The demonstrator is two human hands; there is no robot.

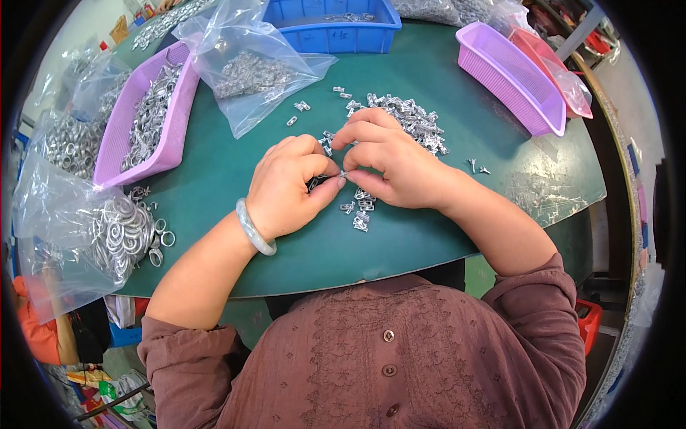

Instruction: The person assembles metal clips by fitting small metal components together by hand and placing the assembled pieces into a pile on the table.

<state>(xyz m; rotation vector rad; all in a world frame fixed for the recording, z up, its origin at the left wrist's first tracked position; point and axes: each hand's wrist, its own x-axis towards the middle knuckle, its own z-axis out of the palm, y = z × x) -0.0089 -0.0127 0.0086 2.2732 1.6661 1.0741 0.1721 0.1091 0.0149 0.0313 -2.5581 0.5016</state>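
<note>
My left hand (289, 182) and my right hand (389, 161) meet over the green table (286, 268), thumbs and forefingers pinched together. Between the fingertips is a small silver metal piece (343, 174), mostly hidden, gripped from both sides. Just beyond my right hand lies a heap of small silver metal parts (421, 125), oblong with openings. A smaller cluster of the same parts (363, 204) rests on the table below my fingertips. More pieces show in the gap between the hands. A pale bangle (254, 227) circles my left wrist.
At left stand a purple basket (179, 118) of silver parts and a plastic bag (53, 207) spilling metal rings (123, 232). Farther back are a clear bag of parts (246, 107) and a blue bin (336, 39). An empty-looking purple basket (511, 79) sits far right, beside a red one (580, 107).
</note>
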